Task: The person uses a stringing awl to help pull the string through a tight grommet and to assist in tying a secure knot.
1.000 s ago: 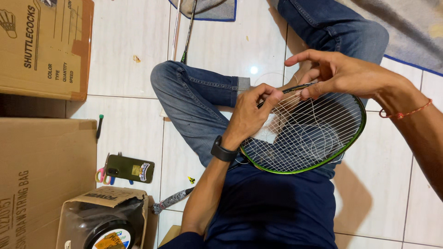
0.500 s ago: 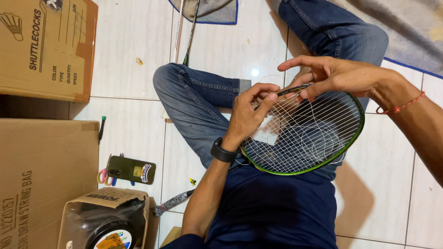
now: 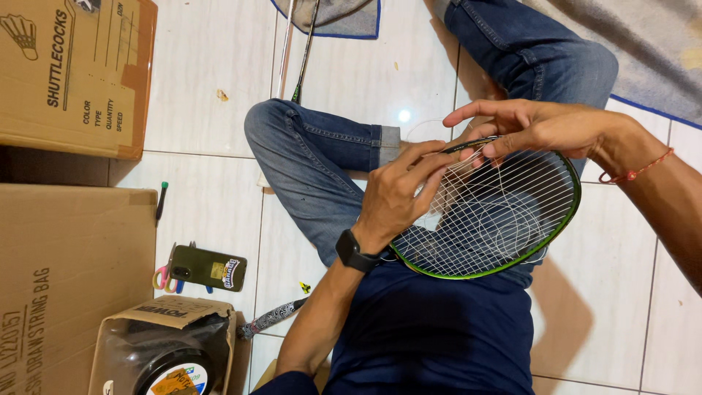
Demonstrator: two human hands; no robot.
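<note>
— What is different from a moment ago?

— Very little has moved. The racket (image 3: 486,219) stays in the middle right of the frame, lying over the lap of the seated person. The left hand (image 3: 398,194), with the black wristwatch (image 3: 353,251), has its fingers curled at the frame edge, pinching the white string (image 3: 468,164). The right hand (image 3: 523,124) has crept a little lower toward the rim — its fingers partly spread, the thumb and forefinger closed on the frame top.

— So what does it mean for the work?

— I judge the stringing is in the same step; the loose loop near the knee is not pulled tight.

— And around them?

— Cardboard boxes (image 3: 73,73) at the left, a phone (image 3: 207,268) on the tiled floor (image 3: 205,205).
</note>
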